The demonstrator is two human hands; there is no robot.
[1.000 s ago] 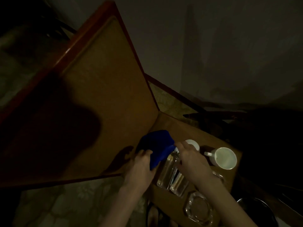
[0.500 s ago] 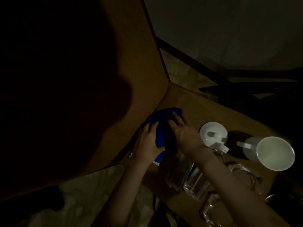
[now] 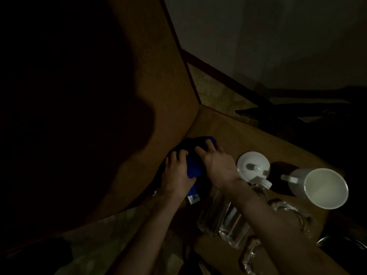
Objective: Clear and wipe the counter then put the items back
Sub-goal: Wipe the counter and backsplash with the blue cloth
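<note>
Both hands are on the blue cloth [image 3: 193, 165]: from my screen, the left hand [image 3: 177, 175] has its fingers curled over the cloth's left edge and grips it, and the right hand [image 3: 216, 165] lies on top with fingers bent down into the fabric, pressing it onto the brown counter [image 3: 234, 132]. A white tag hangs from the cloth's near end. Nearest me, under the right forearm, I see clear glass bottles [image 3: 224, 221] lying side by side, with more glassware to their right, too dim to make out. Just right of the right hand sits a white lid [image 3: 253, 165], and further right a white mug [image 3: 317, 187] on its side. Far left, a large brown panel [image 3: 158, 96] rises in shadow.
</note>
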